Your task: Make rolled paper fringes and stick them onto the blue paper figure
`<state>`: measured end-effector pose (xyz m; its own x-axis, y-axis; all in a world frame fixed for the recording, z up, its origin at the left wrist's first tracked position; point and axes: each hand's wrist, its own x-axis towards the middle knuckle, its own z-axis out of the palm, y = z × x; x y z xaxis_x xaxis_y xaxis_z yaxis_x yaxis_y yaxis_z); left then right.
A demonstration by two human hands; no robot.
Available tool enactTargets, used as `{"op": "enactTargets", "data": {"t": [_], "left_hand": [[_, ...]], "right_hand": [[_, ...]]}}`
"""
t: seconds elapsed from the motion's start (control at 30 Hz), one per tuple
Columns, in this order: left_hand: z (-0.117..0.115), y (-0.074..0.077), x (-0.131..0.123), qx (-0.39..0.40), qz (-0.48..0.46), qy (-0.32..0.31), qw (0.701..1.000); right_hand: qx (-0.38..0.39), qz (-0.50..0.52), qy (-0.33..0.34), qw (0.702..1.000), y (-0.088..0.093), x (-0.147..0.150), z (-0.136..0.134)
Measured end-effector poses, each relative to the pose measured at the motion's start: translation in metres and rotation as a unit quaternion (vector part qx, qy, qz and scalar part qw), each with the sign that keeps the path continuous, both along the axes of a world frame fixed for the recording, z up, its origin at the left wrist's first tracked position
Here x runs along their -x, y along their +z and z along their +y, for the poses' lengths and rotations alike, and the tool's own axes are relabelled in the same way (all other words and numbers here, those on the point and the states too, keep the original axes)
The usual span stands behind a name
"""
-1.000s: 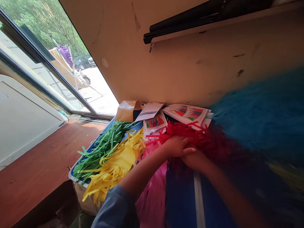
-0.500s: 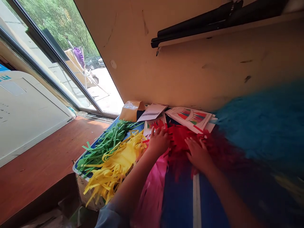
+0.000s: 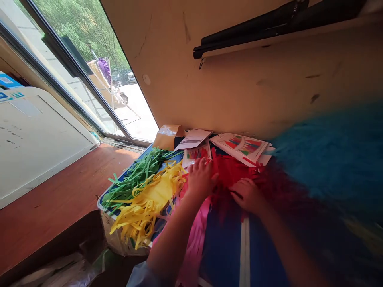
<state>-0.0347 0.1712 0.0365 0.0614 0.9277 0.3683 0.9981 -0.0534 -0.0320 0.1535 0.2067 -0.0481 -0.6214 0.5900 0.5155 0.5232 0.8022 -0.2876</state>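
Head view: left hand (image 3: 201,178) is pressing spread fingers on red paper fringe (image 3: 229,170); right hand (image 3: 247,194) is curling, grip unclear; pressing gently should be sparing the strips.

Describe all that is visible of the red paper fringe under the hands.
The red paper fringe looks like thin bright paper cut into narrow strips, loose and crumpled. It lies heaped in front of the printed sheets, beside the pink fringe. The left hand rests spread on its left edge; the right hand, fingers curled, lies on its near part.
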Motion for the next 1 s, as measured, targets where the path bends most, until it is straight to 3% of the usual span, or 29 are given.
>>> {"op": "enactTargets", "data": {"t": [0.1, 0.2, 0.37, 0.53, 0.7, 0.8, 0.9, 1.0], "left_hand": [[0.008, -0.019, -0.027, 0.050, 0.043, -0.187, 0.980], [0.007, -0.030, -0.030, 0.085, 0.070, -0.250, 0.962], [-0.015, -0.021, -0.006, 0.098, 0.057, -0.203, 0.973], [-0.039, -0.014, 0.013, 0.141, 0.004, -0.094, 0.986], [-0.065, -0.006, 0.054, 0.160, -0.065, 0.016, 0.985], [-0.077, 0.009, 0.069, 0.100, -0.041, 0.102, 0.989], [-0.067, 0.019, 0.053, 0.055, -0.025, 0.059, 0.996], [-0.030, 0.012, 0.015, 0.074, -0.016, -0.102, 0.992]], "right_hand": [[0.003, 0.036, 0.025, 0.999, -0.002, 0.001, -0.003], [-0.001, 0.063, 0.004, 0.998, -0.001, -0.004, -0.001], [0.007, 0.067, -0.075, 0.995, -0.007, -0.007, 0.012], [0.040, 0.040, -0.114, 0.992, -0.019, -0.004, 0.017], [0.052, 0.016, -0.112, 0.992, -0.017, -0.011, 0.011], [0.047, 0.009, -0.082, 0.995, -0.010, -0.014, 0.009], [0.035, 0.003, -0.024, 0.999, -0.001, -0.009, 0.003], [0.024, -0.009, 0.051, 0.998, 0.008, 0.004, -0.010]]}}
